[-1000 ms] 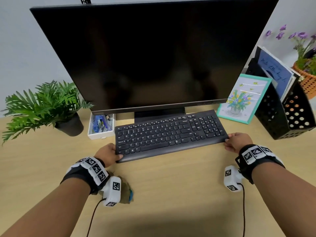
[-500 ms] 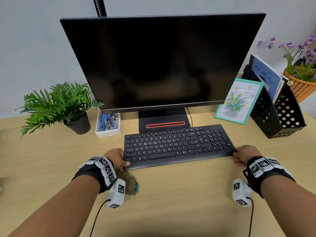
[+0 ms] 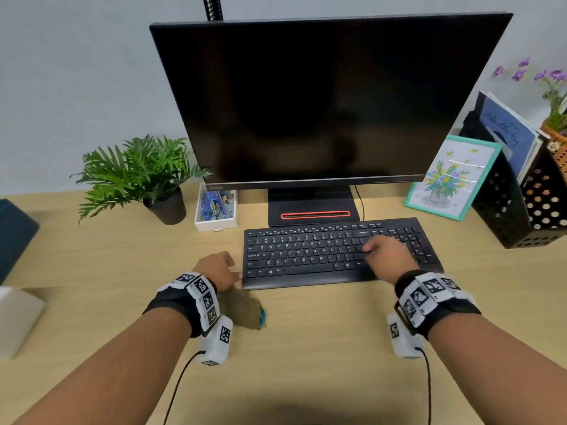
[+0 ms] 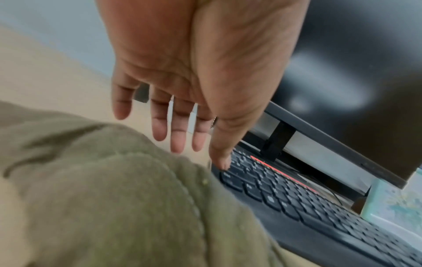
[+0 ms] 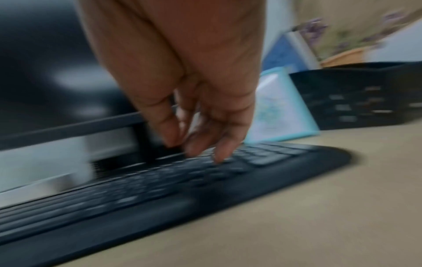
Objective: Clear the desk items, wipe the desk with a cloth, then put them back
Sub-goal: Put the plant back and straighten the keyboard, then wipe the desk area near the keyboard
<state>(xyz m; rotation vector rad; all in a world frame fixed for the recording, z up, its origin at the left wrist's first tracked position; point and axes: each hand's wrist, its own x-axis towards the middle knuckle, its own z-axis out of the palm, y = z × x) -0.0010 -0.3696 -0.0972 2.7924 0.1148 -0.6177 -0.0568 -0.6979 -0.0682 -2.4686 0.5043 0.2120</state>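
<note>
Keyboard (image 3: pixel 340 251) lies flat before the monitor (image 3: pixel 322 99) stand, cloth (image 3: pixel 245 311) at its 7 o'clock corner; left hand (image 3: pixel 216 269) spread, empty, right hand (image 3: pixel 388 256) loosely extended over the keys, so squaring it calls for light edge nudges

even bright indoor light, wide-angle bending at edges, heavy motion blur in right wrist view, soft left wrist view
</note>
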